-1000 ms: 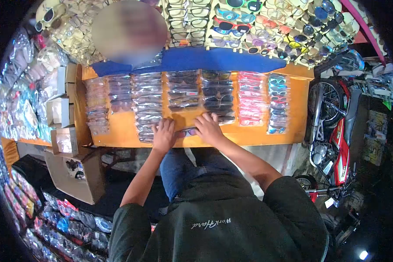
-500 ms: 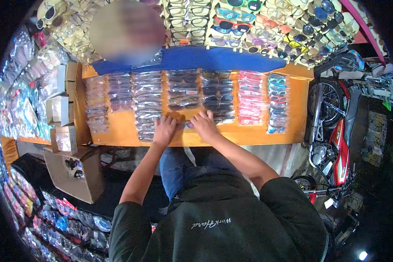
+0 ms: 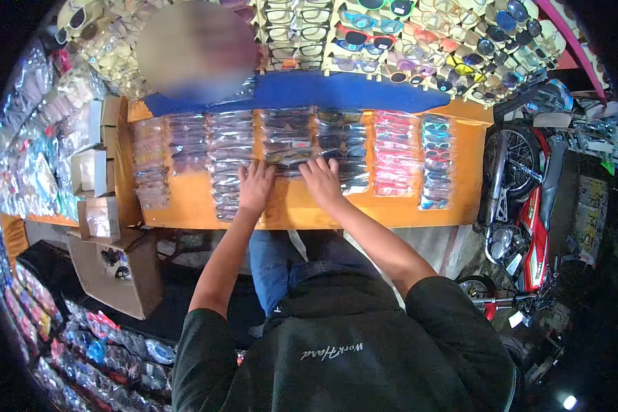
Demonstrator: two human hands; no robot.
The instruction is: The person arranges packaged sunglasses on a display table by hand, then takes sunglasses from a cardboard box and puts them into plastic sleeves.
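Observation:
Columns of plastic-wrapped glasses lie on the orange table (image 3: 302, 213). My left hand (image 3: 256, 187) rests at the lower left end of the dark fourth column (image 3: 286, 130), beside the clear-wrapped third column (image 3: 228, 147). My right hand (image 3: 321, 180) is at that column's lower right end, next to the fifth column of dark sunglasses (image 3: 343, 141). Both hands' fingers are spread over the lowest packet (image 3: 288, 170), touching its two ends. Further right are pink packets (image 3: 395, 151) and multicoloured ones (image 3: 436, 158).
Display racks of glasses (image 3: 364, 41) stand behind a blue cloth (image 3: 350, 90). Cardboard boxes (image 3: 134, 278) and bagged goods (image 3: 41, 137) are at the left. A red motorcycle (image 3: 534, 226) stands at the right. More packets (image 3: 110, 350) lie at the lower left.
Both hands have moved away from my body, up the table. The glasses packet between them has moved from near the table's front edge to the bottom of the fourth column.

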